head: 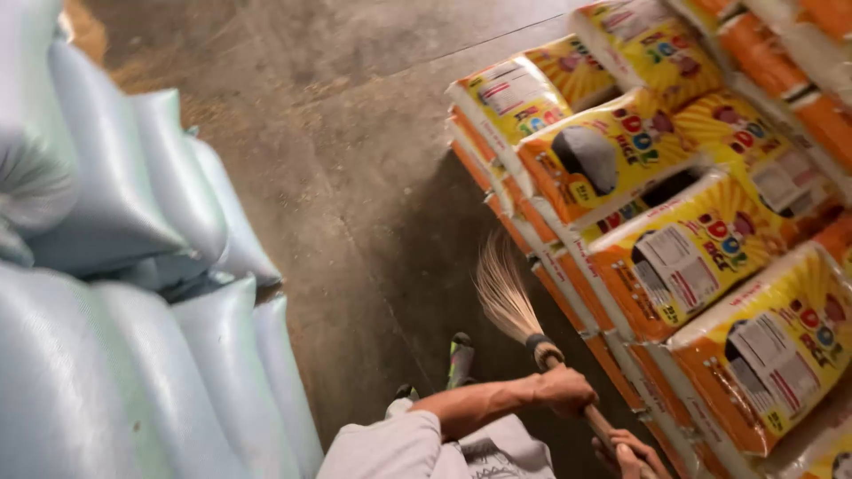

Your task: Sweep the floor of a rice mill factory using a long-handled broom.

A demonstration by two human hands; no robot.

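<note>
I hold a broom with both hands near the bottom of the view. My left hand [565,390] grips the wooden handle [597,421] just below the dark binding. My right hand [632,457] closes on the handle lower down, at the frame's bottom edge. The pale straw bristles [504,293] fan out up and to the left over the concrete floor [355,177], close to the base of the yellow-and-orange bag stack [692,248]. My grey sleeve [390,448] and one shoe [460,355] show below the broom.
Pale grey-blue sacks [133,293] are piled high on the left. Yellow and orange printed bags fill the right side in layered stacks. A strip of concrete floor runs between the two piles, with brownish dust [89,35] at the far left corner.
</note>
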